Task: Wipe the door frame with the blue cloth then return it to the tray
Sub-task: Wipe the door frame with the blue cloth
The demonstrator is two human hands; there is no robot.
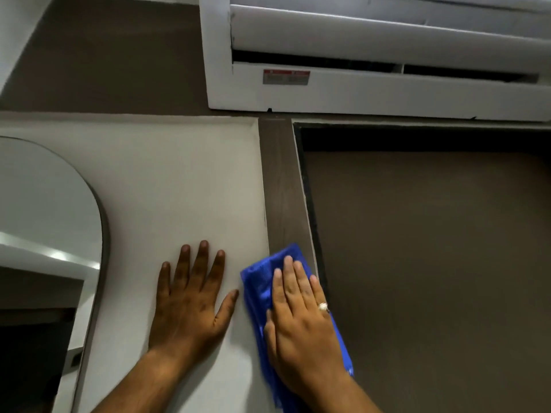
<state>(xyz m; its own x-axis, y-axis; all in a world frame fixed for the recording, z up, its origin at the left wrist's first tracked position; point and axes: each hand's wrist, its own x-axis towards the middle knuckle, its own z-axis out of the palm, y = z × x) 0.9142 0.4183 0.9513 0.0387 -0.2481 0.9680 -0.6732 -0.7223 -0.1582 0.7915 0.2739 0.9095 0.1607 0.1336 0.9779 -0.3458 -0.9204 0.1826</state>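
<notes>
The dark brown door frame [281, 180] runs up the middle of the view to a corner beneath an air conditioner. My right hand [301, 326] presses the blue cloth [258, 281] flat against the frame's lower part, fingers spread over it; the cloth also overlaps the wall edge to the left. My left hand [190, 299] lies flat on the white wall [179, 180] just left of the cloth, fingers apart, holding nothing. No tray is in view.
A white air conditioner [372, 84] hangs right above the frame's top. The brown door [432, 263] fills the right side. An arched mirror [50, 234] is on the wall at the left.
</notes>
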